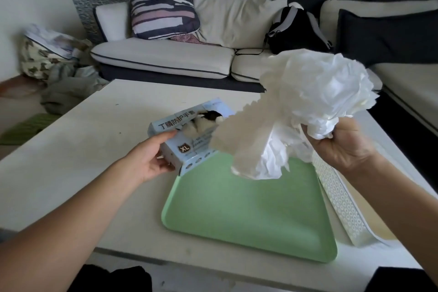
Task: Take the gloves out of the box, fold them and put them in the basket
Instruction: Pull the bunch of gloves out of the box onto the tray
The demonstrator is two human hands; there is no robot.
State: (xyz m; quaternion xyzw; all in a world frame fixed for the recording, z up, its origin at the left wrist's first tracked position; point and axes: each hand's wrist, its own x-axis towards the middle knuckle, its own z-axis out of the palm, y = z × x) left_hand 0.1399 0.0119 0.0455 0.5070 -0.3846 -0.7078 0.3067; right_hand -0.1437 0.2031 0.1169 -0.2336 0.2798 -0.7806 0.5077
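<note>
My right hand grips a crumpled bunch of white gloves and holds it up in the air above the table. One glove hangs down from the bunch over the green tray. My left hand grips the end of the light blue glove box, which lies tilted at the tray's far left corner. The box's top opening shows more white gloves inside. A white perforated basket stands along the tray's right side, partly hidden by my right arm.
The tray and basket sit on a white low table. Behind it is a sofa with cushions and a black backpack. Bags and cloth lie on the floor at the left.
</note>
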